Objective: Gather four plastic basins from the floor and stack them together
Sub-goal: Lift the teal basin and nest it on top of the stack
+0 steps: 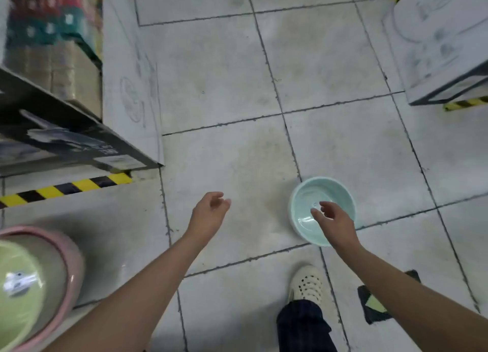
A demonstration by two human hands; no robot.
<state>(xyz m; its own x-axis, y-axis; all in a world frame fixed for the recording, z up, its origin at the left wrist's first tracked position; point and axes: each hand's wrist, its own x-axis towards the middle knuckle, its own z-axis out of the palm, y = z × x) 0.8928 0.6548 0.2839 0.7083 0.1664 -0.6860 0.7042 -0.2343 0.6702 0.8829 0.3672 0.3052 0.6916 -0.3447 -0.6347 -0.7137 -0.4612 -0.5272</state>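
A small pale blue basin [306, 197] sits upright on the tiled floor at centre right. My right hand [335, 223] hovers over its near side, fingers spread, holding nothing. My left hand [210, 211] is out over bare tiles to the left of the basin, fingers loosely curled and empty. At the lower left edge a pink basin [70, 251] stands with a light green basin [23, 291] nested inside it; both are blurred and partly cut off by the frame.
A dark product box [66, 137] and stacked cartons stand at the left beside a white panel [129, 69]. Yellow-black hazard tape [66, 188] runs along the floor there. Another white box [443, 40] is at the top right. My shoe [307, 284] is below the blue basin.
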